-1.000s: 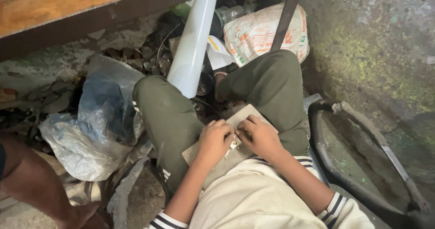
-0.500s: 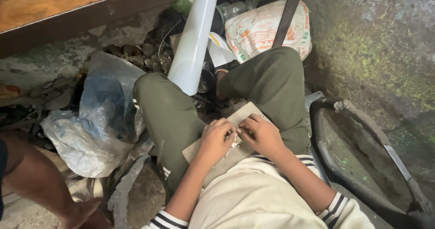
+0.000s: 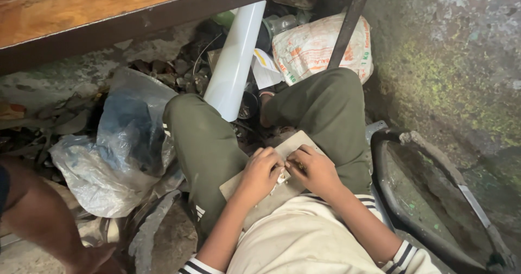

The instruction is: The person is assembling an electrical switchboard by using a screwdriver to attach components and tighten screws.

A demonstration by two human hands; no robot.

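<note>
Both hands pinching a small pale piece on the lap board.
Left hand (image 3: 260, 171) and right hand (image 3: 315, 168) grip small piece (image 3: 282, 175) over flat board (image 3: 296, 144); fine fitting step, next move likely needs steady fingertip pressure.

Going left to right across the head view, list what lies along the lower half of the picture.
Another person's bare leg → crumpled clear plastic bag → left hand → right hand, both over a flat grey board on the lap → dark round basin.
</note>
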